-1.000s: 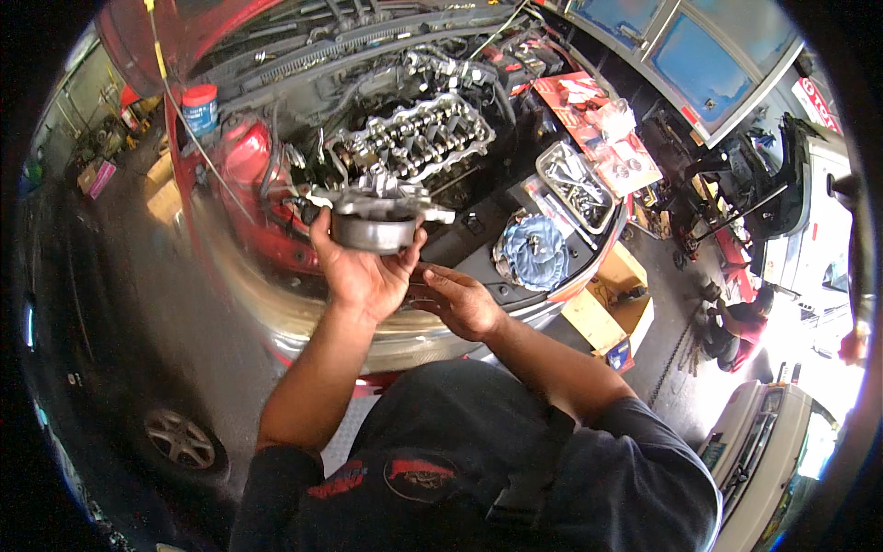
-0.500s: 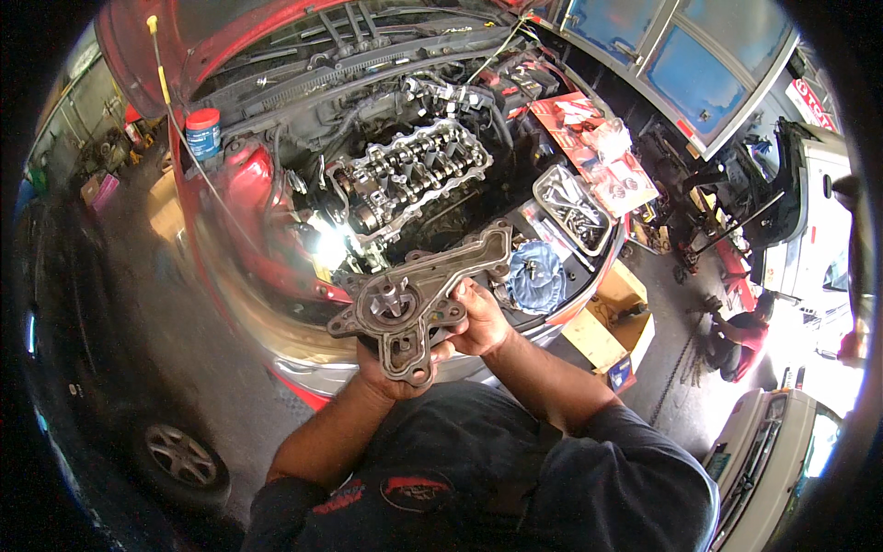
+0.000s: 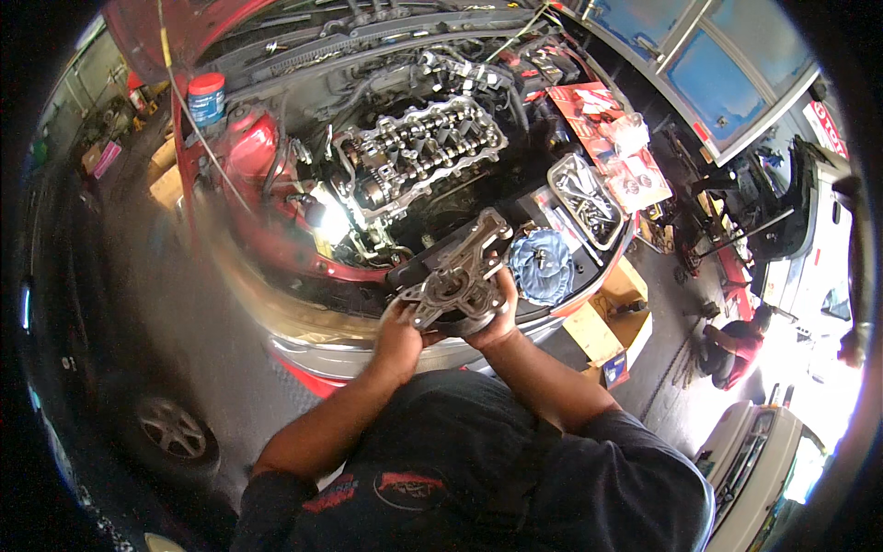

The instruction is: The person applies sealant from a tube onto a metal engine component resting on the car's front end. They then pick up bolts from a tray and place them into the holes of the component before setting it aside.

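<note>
A grey cast metal engine housing (image 3: 452,283), with bolt holes and a round opening, is held up between both hands at the front edge of a car's engine bay. My left hand (image 3: 400,339) is closed on its left lower side, and my right hand (image 3: 498,322) grips its right side. Some fingers are hidden behind the casting. Beyond it lies the opened engine (image 3: 418,156), its camshafts exposed. A bright work light (image 3: 333,221) shines at the engine's left end. Just right of the housing, a blue cloth (image 3: 541,267) rests with a small metal piece on it.
A metal tray (image 3: 586,200) of tools and red packaging (image 3: 607,138) lie on the bay's right side. A blue tub with a red lid (image 3: 206,99) stands at left. An open cardboard box (image 3: 602,317) sits on the floor; a crouching person (image 3: 739,348) is farther right.
The housing has been turned and tilted, so its long arm is foreshortened and another face shows. My left hand has moved up along its left side. The whole view has shifted slightly.
</note>
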Demonstrator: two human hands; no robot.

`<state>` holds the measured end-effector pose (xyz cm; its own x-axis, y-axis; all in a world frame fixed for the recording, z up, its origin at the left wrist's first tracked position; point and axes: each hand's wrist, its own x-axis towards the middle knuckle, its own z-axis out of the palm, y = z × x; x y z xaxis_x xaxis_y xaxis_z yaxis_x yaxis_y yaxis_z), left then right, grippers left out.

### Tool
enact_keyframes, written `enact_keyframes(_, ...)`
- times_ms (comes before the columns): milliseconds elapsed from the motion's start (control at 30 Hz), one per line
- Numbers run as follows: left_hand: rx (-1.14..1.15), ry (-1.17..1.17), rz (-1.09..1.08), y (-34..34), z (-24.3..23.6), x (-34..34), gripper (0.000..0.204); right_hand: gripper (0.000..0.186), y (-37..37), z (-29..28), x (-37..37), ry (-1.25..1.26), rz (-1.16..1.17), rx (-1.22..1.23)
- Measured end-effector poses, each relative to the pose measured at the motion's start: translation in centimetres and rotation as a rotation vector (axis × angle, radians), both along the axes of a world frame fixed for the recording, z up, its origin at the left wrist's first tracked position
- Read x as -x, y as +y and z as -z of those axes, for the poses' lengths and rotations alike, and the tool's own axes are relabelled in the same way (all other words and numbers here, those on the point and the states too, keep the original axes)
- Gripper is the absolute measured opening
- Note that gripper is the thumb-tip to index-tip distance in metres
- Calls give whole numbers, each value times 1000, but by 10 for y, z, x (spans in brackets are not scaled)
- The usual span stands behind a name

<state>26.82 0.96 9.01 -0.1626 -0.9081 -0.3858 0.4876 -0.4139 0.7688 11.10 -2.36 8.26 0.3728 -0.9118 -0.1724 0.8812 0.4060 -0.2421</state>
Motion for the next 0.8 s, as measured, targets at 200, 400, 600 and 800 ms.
enact_keyframes(200,404,-90,188,13,0,-3,49,47,-5,4,12,213,97,-124)
enact_keyframes(400,352,-171,65,-21,15,7,56,28,-10,4,-9,760,321,68)
enact_keyframes(600,144,201,64,-68,43,-19,45,34,-24,-13,-26,814,205,154)
enact_keyframes(800,282,10,106,-99,52,-43,49,53,-60,-4,-21,795,-167,13)
